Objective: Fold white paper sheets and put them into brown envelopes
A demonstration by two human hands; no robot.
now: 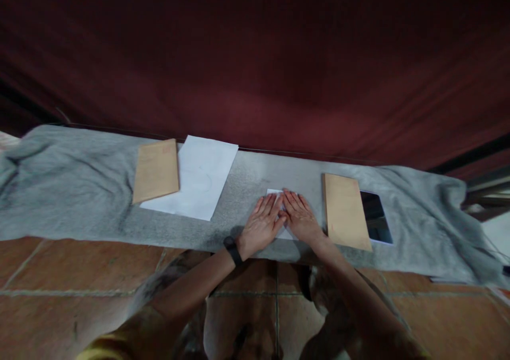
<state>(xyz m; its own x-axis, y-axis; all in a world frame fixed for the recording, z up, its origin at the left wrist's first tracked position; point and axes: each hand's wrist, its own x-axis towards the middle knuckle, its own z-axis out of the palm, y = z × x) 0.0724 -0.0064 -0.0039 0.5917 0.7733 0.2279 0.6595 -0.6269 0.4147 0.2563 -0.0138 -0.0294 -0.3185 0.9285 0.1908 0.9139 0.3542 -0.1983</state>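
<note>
both hands press flat, fingers spread, on white paper; grey cloth covers the bench; maroon curtain behind

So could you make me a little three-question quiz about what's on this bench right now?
1. True or false: both hands lie flat on the small white paper.
2. Which wrist bears the black band? A) left B) right
3. What lies partly under the brown envelope right of the hands?

Key:
1. True: left hand and right hand press it onto the grey cloth.
2. A.
3. A dark tablet.
</note>
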